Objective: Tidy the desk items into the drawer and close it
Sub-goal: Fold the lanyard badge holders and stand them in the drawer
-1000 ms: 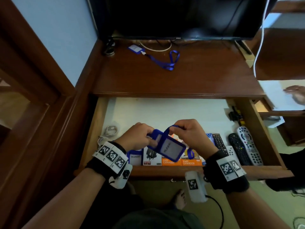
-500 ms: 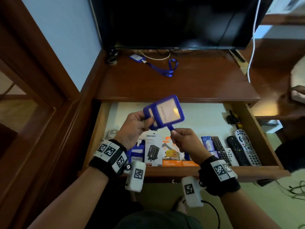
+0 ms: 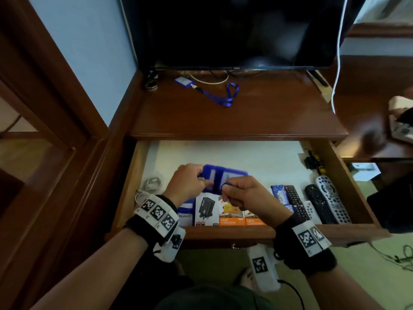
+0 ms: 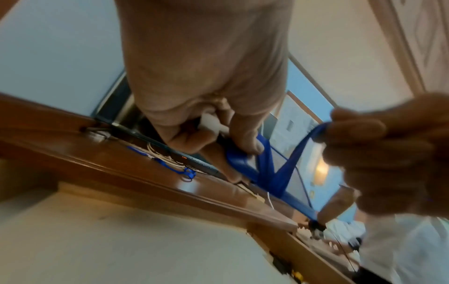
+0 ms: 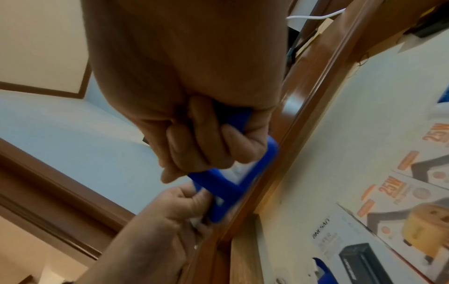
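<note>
Your left hand (image 3: 187,184) fingers are pinching the left end of the blue badge holder (image 3: 224,179), thumb and fingers curled onto its frame. Your right hand (image 3: 243,196) is closing its curled fingers on the blue lanyard strap (image 4: 298,153), which is crossing over the holder's face in the left wrist view. You're holding the badge holder just above the open drawer (image 3: 223,233), over the charger boxes (image 3: 231,212) at the front. Judging by this, you're bundling the strap around the holder before stowing it. Next move is calling for keeping tension on the strap, then setting the bundle down on the bare drawer liner behind the boxes. A second badge holder with lanyard (image 3: 209,90) is lying on the desktop (image 3: 268,113) under the TV (image 3: 234,30), so that one is waiting its turn, then the closing. The held holder is looking blurred: blue soft frame, clear window, pale card inside. Remotes (image 3: 321,203) are lying at the drawer's right.
</note>
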Motion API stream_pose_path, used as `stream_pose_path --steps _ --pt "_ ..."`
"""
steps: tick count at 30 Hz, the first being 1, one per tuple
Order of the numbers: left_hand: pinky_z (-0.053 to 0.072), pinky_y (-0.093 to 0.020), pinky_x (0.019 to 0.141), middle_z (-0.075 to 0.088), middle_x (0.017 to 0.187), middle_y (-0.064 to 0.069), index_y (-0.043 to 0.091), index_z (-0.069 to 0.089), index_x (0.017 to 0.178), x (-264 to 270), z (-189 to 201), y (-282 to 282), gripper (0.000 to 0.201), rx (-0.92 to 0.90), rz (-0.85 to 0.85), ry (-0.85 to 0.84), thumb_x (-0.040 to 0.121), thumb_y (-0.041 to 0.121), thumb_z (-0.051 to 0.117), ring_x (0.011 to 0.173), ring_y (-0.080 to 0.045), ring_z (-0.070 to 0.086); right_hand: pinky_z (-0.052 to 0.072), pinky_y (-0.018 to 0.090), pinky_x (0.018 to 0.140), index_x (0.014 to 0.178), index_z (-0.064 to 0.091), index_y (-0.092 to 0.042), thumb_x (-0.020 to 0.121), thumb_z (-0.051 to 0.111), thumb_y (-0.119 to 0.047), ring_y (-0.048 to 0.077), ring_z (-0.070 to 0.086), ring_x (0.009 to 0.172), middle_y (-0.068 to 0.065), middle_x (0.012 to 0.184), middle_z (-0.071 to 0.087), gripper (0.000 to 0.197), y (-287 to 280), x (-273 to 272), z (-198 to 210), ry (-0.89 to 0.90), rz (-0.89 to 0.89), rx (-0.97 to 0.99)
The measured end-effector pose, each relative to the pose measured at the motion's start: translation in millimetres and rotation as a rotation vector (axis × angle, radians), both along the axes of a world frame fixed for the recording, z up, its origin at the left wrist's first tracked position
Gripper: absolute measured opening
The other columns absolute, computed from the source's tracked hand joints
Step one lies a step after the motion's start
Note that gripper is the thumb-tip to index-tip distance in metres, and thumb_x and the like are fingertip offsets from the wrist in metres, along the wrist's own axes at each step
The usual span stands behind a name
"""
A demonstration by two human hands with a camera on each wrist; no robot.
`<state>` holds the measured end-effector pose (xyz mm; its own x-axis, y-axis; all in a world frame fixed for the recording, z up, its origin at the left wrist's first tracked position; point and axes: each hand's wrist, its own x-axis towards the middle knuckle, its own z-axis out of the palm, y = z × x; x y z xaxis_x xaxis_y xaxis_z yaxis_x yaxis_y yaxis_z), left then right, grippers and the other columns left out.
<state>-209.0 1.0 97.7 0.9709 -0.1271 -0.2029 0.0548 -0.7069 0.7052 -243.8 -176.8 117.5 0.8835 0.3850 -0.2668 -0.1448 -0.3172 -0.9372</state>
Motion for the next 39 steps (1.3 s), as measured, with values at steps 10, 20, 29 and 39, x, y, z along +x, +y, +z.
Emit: stream_pose_path --steps 10,20,29,39 --pt "0.052 -0.025 0.082 0.071 0.097 0.001 0.016 0.07 0.1 1.8 16.0 9.4 0.015 0.038 -0.592 0.324 0.085 0.014 0.068 0.09 -0.011 0.066 0.031 0.021 0.044 0.064 0.053 -0.006 0.097 0.053 -0.019 0.011 0.037 0.042 -0.001 0.048 0.044 0.036 -10.0 10.9 -22.3 0.025 -0.097 -0.044" --pt "0.051 -0.02 0.076 0.069 0.098 -0.004 0.006 0.062 0.109 9.9 12.5 20.4 0.023 -0.712 -0.153 0.19 0.088 0.0 0.054 0.088 -0.008 0.067 0.038 0.016 0.046 0.067 0.054 -0.015 0.091 0.053 -0.01 0.006 0.045 0.045 -0.005 0.051 0.051 0.025 7.2 24.4 -17.7 -0.018 -0.113 0.239" --pt "0.052 -0.026 0.084 0.064 0.107 -0.022 -0.005 0.059 0.111 26.5 7.3 15.3 0.037 -1.029 0.139 0.066 0.079 0.014 0.058 0.097 -0.023 0.062 0.031 0.024 0.051 0.077 0.049 -0.012 0.094 0.038 -0.003 0.012 0.037 0.051 0.002 0.058 0.046 0.022 40.8 62.9 -16.9 0.164 -0.128 0.406" --pt "0.048 -0.034 0.086 0.071 0.096 -0.004 0.013 0.068 0.093 68.9 -45.2 71.6 0.016 -0.493 0.317 0.17 0.086 0.001 0.061 0.094 -0.017 0.066 0.03 0.028 0.049 0.087 0.062 0.0 0.094 0.044 -0.014 0.018 0.037 0.053 0.006 0.06 0.044 0.024 22.1 137.8 -94.2 0.383 -0.181 0.219"
